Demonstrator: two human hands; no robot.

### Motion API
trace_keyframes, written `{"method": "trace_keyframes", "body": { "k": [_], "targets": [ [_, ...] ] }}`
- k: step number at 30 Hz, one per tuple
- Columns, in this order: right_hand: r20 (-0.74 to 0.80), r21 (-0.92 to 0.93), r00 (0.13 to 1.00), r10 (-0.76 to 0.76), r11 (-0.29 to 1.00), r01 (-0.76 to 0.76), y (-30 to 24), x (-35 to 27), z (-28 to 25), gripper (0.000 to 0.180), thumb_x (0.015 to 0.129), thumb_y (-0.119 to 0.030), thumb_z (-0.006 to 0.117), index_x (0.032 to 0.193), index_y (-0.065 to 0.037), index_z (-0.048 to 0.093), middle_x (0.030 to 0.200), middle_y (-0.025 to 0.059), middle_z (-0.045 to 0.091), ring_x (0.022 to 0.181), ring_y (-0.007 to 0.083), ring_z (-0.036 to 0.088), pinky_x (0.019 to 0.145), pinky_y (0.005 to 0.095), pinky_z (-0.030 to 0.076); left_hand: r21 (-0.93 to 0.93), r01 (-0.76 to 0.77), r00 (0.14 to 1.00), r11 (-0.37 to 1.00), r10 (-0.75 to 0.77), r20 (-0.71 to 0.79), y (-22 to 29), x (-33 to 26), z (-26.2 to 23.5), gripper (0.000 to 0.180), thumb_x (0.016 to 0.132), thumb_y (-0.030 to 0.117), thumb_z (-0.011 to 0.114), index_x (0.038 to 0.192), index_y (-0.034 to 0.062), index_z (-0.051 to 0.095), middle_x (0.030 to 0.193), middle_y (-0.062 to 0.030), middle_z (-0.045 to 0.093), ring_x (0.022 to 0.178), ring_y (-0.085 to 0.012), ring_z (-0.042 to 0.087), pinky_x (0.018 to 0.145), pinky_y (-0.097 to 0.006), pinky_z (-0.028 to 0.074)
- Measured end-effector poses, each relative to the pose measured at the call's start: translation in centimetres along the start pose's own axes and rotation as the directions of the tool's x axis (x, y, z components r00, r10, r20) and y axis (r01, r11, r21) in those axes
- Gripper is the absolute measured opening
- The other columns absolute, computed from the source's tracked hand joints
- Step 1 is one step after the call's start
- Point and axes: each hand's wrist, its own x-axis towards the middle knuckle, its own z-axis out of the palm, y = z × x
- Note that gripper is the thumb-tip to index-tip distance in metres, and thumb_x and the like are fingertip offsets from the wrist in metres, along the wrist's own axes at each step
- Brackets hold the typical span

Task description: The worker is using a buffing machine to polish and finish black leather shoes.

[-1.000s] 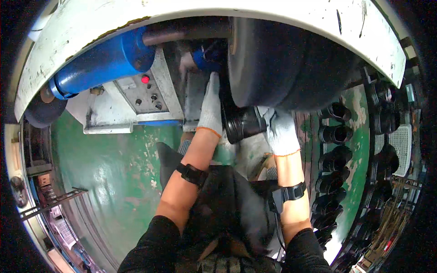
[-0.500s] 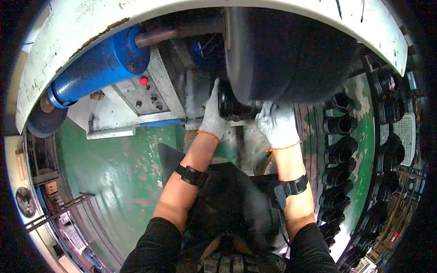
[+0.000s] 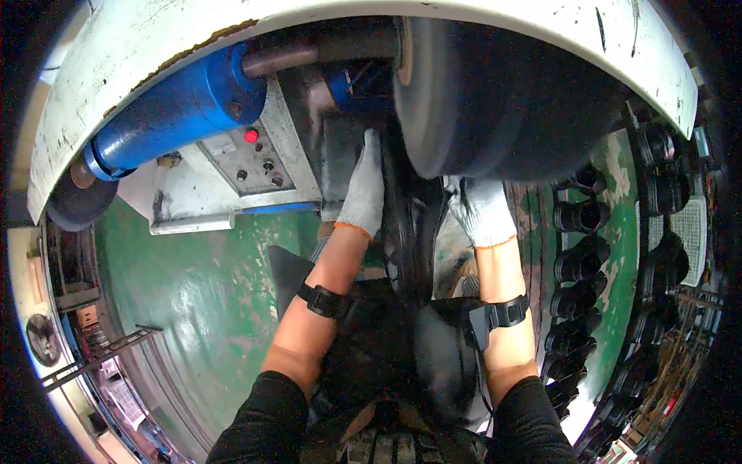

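Both gloved hands, left hand (image 3: pixel 363 189) and right hand (image 3: pixel 481 210), gripped the dark workpiece (image 3: pixel 410 224) under the big drum (image 3: pixel 495 100); fingers risked pinching.

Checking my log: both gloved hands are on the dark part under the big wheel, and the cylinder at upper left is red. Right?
Not quite. The head view shows the cylinder is blue. Left hand and right hand do flank the dark part under the big wheel.

Your left hand (image 3: pixel 363 189) and right hand (image 3: pixel 481 213) wear grey knit gloves with orange cuffs; black wrist straps, black sleeves
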Motion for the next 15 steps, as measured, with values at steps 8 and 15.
{"method": "trace_keyframes", "body": {
  "k": [8,15],
  "targets": [
    [0.081,-0.037,0.997,0.011,0.999,-0.008,5.0,0.1,3.9,0.041,0.087,-0.01,0.054,0.127,-0.002,0.054,0.136,0.0209,0.052,0.13,0.0378,0.043,0.112,0.0454,0.033,-0.183,-0.046,0.904,0.982,0.12,0.412,-3.2,2.4,-1.9,0.048,0.101,0.031,0.046,0.14,0.002,0.044,0.136,-0.0098,0.053,0.122,-0.0216,0.051,0.108,-0.034,0.038],
    [-0.119,0.026,0.986,-0.12,0.992,0.123,3.8,1.1,0.3,0.051,0.093,-0.015,0.047,0.143,-0.005,0.039,0.143,0.0143,0.046,0.133,0.0277,0.042,0.114,0.0401,0.032,0.394,-0.725,0.629,0.565,0.308,0.714,2.5,-4.3,1.1,0.044,0.101,0.022,0.044,0.14,0.0003,0.039,0.143,-0.0157,0.046,0.13,-0.0223,0.046,0.111,-0.036,0.034]
  ]
}}
